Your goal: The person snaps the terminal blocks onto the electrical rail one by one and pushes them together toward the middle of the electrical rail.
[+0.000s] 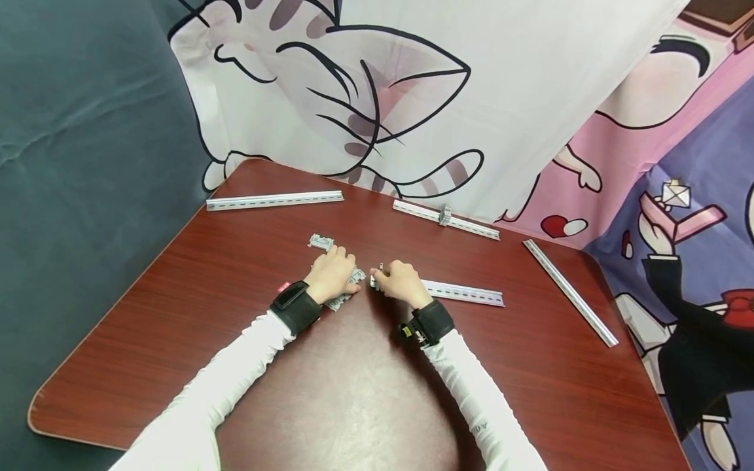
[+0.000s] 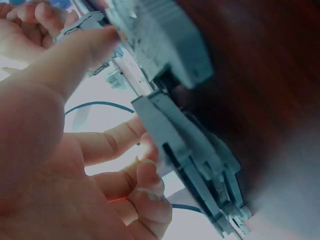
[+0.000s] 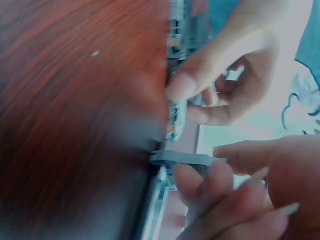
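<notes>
My left hand (image 1: 332, 271) is over a small group of grey terminal blocks (image 1: 357, 275) near the middle of the table. Thumb and fingers pinch one of these blocks (image 3: 176, 120) in the right wrist view; the left wrist view shows more blocks (image 2: 185, 155) beside the fingers. With its thumb and fingertips, my right hand (image 1: 400, 282) holds a thin grey terminal block (image 3: 187, 158) at the left end of a slotted metal DIN rail (image 1: 465, 292). Whether that block is seated on the rail, I cannot tell. My right hand hides part of the rail's end.
One separate terminal block (image 1: 321, 242) lies behind my left hand. Along the back are a long DIN rail (image 1: 273, 201) and a shorter rail (image 1: 412, 209) carrying a grey piece (image 1: 445, 215). Another rail (image 1: 570, 292) lies slanted at the right. Printed curtains hang behind the table.
</notes>
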A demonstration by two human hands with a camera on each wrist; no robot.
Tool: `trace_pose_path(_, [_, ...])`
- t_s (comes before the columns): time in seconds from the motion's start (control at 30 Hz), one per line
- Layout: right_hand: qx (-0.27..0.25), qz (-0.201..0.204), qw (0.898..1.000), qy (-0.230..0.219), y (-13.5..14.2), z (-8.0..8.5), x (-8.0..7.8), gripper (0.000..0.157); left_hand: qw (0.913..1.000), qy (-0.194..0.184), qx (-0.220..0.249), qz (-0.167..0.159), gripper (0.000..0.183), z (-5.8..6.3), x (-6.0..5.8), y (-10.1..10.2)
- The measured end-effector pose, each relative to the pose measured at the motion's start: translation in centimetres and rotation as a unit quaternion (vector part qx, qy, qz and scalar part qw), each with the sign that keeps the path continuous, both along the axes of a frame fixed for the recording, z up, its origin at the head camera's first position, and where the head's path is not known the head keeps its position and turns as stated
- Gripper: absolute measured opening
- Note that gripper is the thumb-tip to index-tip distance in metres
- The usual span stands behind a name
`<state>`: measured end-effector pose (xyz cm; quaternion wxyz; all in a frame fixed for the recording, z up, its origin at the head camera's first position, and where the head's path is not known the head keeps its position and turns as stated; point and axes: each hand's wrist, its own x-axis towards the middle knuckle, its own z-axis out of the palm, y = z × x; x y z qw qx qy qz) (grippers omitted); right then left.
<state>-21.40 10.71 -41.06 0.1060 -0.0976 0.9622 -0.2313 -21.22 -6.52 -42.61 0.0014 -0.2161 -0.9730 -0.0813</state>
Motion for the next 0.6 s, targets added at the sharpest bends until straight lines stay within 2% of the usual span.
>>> trace_pose_path(0.13, [-0.021, 0.000, 1.000, 0.002, 0.7, 0.6, 0.3, 0.044, 0.9998, 0.002, 0.017, -0.007, 0.036, 0.0, -0.1, 0.0])
trace_pose_path(0.27, [-0.032, -0.014, 0.999, 0.011, 1.1, 1.2, 0.6, 0.044, 0.9994, 0.022, 0.022, -0.016, 0.025, 0.0, -0.3, -0.1])
trace_pose_path(0.4, [-0.057, -0.025, 0.998, 0.011, 1.4, 1.5, 0.8, 0.042, 0.9978, 0.057, 0.030, -0.011, 0.027, 0.1, -0.4, -0.2])
trace_pose_path(0.6, [-0.120, -0.017, 0.993, 0.009, 1.1, 1.5, 0.9, 0.039, 0.9909, 0.110, 0.075, 0.021, 0.033, 0.5, -0.7, -0.5])
